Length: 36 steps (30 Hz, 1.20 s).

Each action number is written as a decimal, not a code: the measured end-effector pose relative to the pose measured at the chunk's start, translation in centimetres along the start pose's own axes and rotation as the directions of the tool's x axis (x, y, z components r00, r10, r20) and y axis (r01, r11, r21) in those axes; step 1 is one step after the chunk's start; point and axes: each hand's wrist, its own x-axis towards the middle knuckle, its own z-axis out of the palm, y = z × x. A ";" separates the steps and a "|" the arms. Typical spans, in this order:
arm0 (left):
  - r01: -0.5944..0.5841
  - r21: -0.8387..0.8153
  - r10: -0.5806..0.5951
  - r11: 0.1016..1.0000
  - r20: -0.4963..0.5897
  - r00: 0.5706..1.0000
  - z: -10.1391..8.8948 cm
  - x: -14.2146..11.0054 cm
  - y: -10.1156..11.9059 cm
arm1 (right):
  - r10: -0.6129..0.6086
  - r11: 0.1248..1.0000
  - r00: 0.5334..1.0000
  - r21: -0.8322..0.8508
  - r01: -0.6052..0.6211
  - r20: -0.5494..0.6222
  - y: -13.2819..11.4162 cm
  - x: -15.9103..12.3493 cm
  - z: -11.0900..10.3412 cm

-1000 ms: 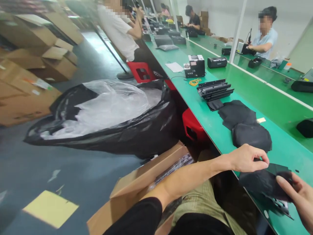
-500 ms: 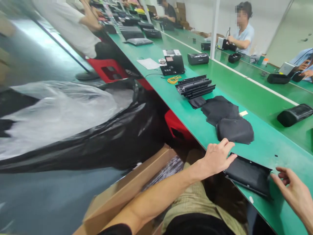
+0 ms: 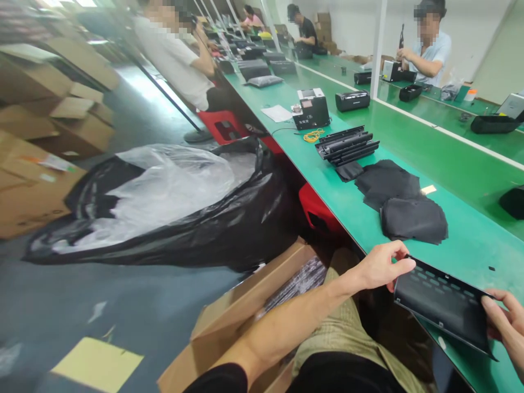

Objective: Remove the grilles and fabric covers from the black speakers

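A curved black plastic panel (image 3: 442, 303) with small tabs along its edges is held tilted at the front edge of the green table. My left hand (image 3: 387, 265) pinches its left end, thumb on top. At the panel's right end my right hand (image 3: 505, 316) grips the corner, its fingers partly out of sight behind it. Just beyond lies a stack of black cloth pieces (image 3: 413, 218), with a second, spread stack of black cloth (image 3: 387, 183) behind it.
Similar black panels (image 3: 347, 144) are piled farther along the table (image 3: 327, 191), near a yellow cable (image 3: 313, 136) and a black device (image 3: 311, 112). An open cardboard box (image 3: 229, 316) stands by my legs. Left, a black plastic bag (image 3: 213, 234) lies on the floor. Co-workers sit beyond.
Both hands have closed on the panel, and it is now lifted and tilted off the table. My view has swung to the left.
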 end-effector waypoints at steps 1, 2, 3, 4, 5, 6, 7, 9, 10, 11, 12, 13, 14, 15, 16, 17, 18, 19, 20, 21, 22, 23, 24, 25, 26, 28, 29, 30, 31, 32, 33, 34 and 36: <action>0.036 -0.095 -0.033 0.995 0.033 0.999 0.0 -0.1 -0.1 | 0.027 0.996 1.000 0.086 -0.028 0.013 0.1 -0.4 0.4; 0.052 -0.148 -0.045 0.988 0.046 0.998 0.0 -0.2 -0.1 | 0.053 0.983 0.998 0.173 -0.057 0.027 0.3 -0.7 0.8; 0.046 -0.169 -0.041 0.985 0.037 0.998 0.1 -0.2 -0.2 | 0.073 0.964 0.997 0.252 -0.080 0.040 0.5 -0.9 1.2; 0.031 -0.174 -0.029 0.984 0.015 0.999 0.1 -0.2 -0.3 | 0.090 0.944 0.994 0.313 -0.105 0.061 0.8 -1.0 1.5; 0.018 -0.175 -0.020 0.984 -0.011 1.000 0.2 -0.3 -0.3 | 0.110 0.918 0.989 0.371 -0.139 0.097 1.1 -0.9 1.7; 0.014 -0.177 -0.019 0.984 -0.026 0.999 0.2 -0.3 -0.4 | 0.135 0.889 0.981 0.419 -0.182 0.141 1.5 -0.8 1.8; 0.018 -0.183 -0.024 0.983 -0.033 0.999 0.3 -0.2 -0.4 | 0.157 0.864 0.970 0.450 -0.225 0.185 1.9 -0.6 1.8; 0.029 -0.199 -0.037 0.980 -0.037 0.999 0.3 -0.2 -0.4 | 0.185 0.835 0.955 0.475 -0.277 0.232 2.5 -0.3 1.6; 0.031 -0.206 -0.039 0.978 -0.035 0.999 0.4 -0.2 -0.4 | 0.184 0.832 0.953 0.477 -0.282 0.242 2.6 -0.2 1.5; 0.033 -0.211 -0.041 0.977 -0.031 0.999 0.4 -0.2 -0.4 | 0.179 0.835 0.958 0.479 -0.269 0.226 2.6 -0.2 1.4; 0.034 -0.211 -0.041 0.977 -0.028 0.999 0.3 -0.2 -0.5 | 0.176 0.842 0.962 0.474 -0.256 0.208 2.4 -0.4 1.4; 0.034 -0.206 -0.041 0.978 -0.028 0.999 0.3 -0.2 -0.5 | 0.176 0.851 0.966 0.464 -0.245 0.188 2.1 -0.6 1.4; 0.033 -0.202 -0.039 0.979 -0.028 0.999 0.3 -0.2 -0.5 | 0.181 0.860 0.969 0.451 -0.240 0.170 1.7 -0.8 1.5; 0.030 -0.200 -0.036 0.979 -0.029 0.999 0.3 -0.2 -0.6 | 0.191 0.864 0.969 0.441 -0.243 0.159 1.2 -1.2 1.6; 0.027 -0.202 -0.033 0.979 -0.030 0.999 0.2 -0.3 -0.7 | 0.196 0.865 0.970 0.440 -0.241 0.146 0.7 -1.5 1.8; 0.024 -0.208 -0.031 0.978 -0.031 0.999 0.2 -0.3 -0.8 | 0.192 0.865 0.972 0.445 -0.233 0.135 0.3 -1.9 2.1; 0.024 -0.216 -0.031 0.976 -0.028 0.999 0.2 -0.3 -0.9 | 0.181 0.866 0.975 0.450 -0.219 0.126 -0.1 -2.2 2.3; 0.027 -0.225 -0.033 0.974 -0.023 0.999 0.2 -0.4 -1.0 | 0.166 0.867 0.980 0.456 -0.199 0.111 -0.4 -2.5 2.5; 0.033 -0.231 -0.038 0.972 -0.017 0.999 0.2 -0.4 -1.2 | 0.151 0.869 0.984 0.461 -0.180 0.098 -0.6 -2.8 2.7; 0.040 -0.235 -0.044 0.971 -0.010 0.999 0.2 -0.4 -1.3 | 0.143 0.872 0.986 0.461 -0.165 0.083 -0.6 -2.9 2.9; 0.046 -0.240 -0.049 0.970 -0.005 0.999 0.1 -0.4 -1.4 | 0.146 0.874 0.986 0.457 -0.164 0.074 -0.5 -2.9 2.9; 0.050 -0.245 -0.053 0.968 -0.002 0.999 0.1 -0.4 -1.4 | 0.159 0.873 0.984 0.455 -0.176 0.075 -0.4 -2.9 3.0; 0.051 -0.249 -0.054 0.967 -0.003 0.999 0.1 -0.4 -1.5 | 0.168 0.869 0.983 0.458 -0.185 0.076 -0.3 -2.7 3.0; 0.049 -0.252 -0.053 0.966 -0.007 0.999 0.1 -0.4 -1.5 | 0.174 0.865 0.982 0.463 -0.191 0.079 -0.1 -2.6 3.0; 0.046 -0.255 -0.050 0.966 -0.011 0.999 0.1 -0.4 -1.5 | 0.178 0.861 0.980 0.469 -0.197 0.085 0.0 -2.5 3.0; 0.039 -0.260 -0.045 0.965 -0.016 0.999 0.1 -0.4 -1.5 | 0.183 0.848 0.979 0.490 -0.203 0.090 0.0 -2.3 3.0; 0.038 -0.263 -0.044 0.964 -0.016 0.999 0.1 -0.4 -1.4 | 0.183 0.842 0.979 0.500 -0.204 0.091 0.0 -2.3 3.0; 0.037 -0.265 -0.043 0.964 -0.016 0.999 0.1 -0.4 -1.4 | 0.181 0.841 0.979 0.503 -0.202 0.091 -0.1 -2.4 3.0; 0.037 -0.267 -0.043 0.963 -0.015 0.999 0.1 -0.4 -1.4 | 0.174 0.844 0.981 0.499 -0.195 0.089 -0.2 -2.4 3.1; 0.037 -0.270 -0.042 0.962 -0.015 0.999 0.0 -0.4 -1.4 | 0.163 0.852 0.983 0.491 -0.182 0.081 -0.3 -2.5 3.2; 0.037 -0.272 -0.042 0.961 -0.012 0.999 0.0 -0.4 -1.4 | 0.152 0.862 0.986 0.478 -0.168 0.073 -0.4 -2.5 3.2; 0.036 -0.275 -0.040 0.961 -0.010 0.999 0.0 -0.4 -1.3 | 0.145 0.870 0.987 0.467 -0.158 0.064 -0.5 -2.6 3.3; 0.034 -0.281 -0.037 0.959 -0.004 0.999 -0.1 -0.4 -1.3 | 0.139 0.877 0.989 0.459 -0.144 0.046 -0.5 -2.6 3.4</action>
